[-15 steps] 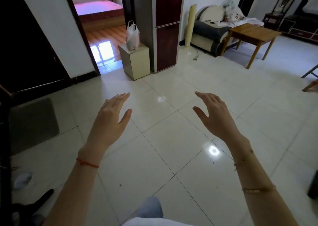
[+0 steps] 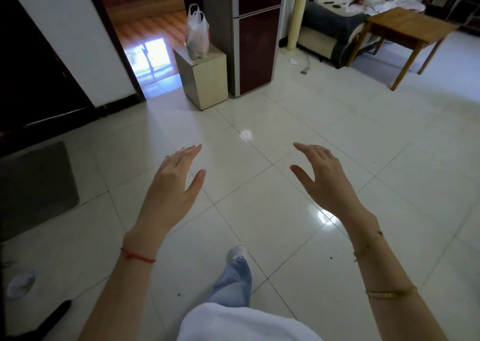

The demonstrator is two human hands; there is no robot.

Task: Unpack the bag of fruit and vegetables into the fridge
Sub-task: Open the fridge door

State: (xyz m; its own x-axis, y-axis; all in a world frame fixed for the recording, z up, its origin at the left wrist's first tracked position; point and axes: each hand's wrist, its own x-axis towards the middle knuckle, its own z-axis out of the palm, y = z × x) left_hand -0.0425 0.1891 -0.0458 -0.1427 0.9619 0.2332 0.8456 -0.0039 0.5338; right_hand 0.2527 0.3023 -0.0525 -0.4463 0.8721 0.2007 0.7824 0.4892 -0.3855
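While standing upper centre on a low cabinet (image 2: 205,80), white bag (image 2: 198,32) just left of the dark-red fridge (image 2: 255,36), both doors closed. Lower down, left hand (image 2: 172,190) and right hand (image 2: 328,182) empty over tiled floor (image 2: 259,138), fingers extended, thumbs apart, gripping nothing.

A home's living room.
Tiled floor (image 2: 285,132), fridge (image 2: 255,41), sofa (image 2: 330,26), wooden table (image 2: 405,26), doorway to a bedroom (image 2: 145,15).
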